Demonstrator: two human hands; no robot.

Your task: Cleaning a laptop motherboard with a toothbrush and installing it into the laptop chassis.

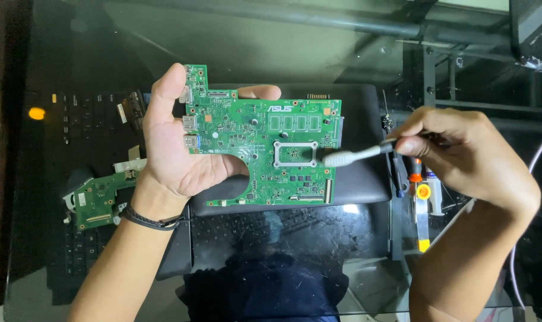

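Head view: left hand closed around the nine o'clock edge of the green circuit board, held up over the glass bench. Right hand pinched shut on a white toothbrush, bristles touching the board's three o'clock side beside the metal socket frame. Judged risky: hard scrubbing, likely to knock off tiny parts; one-edge grip, liable to slip toward the screwdrivers at three o'clock.
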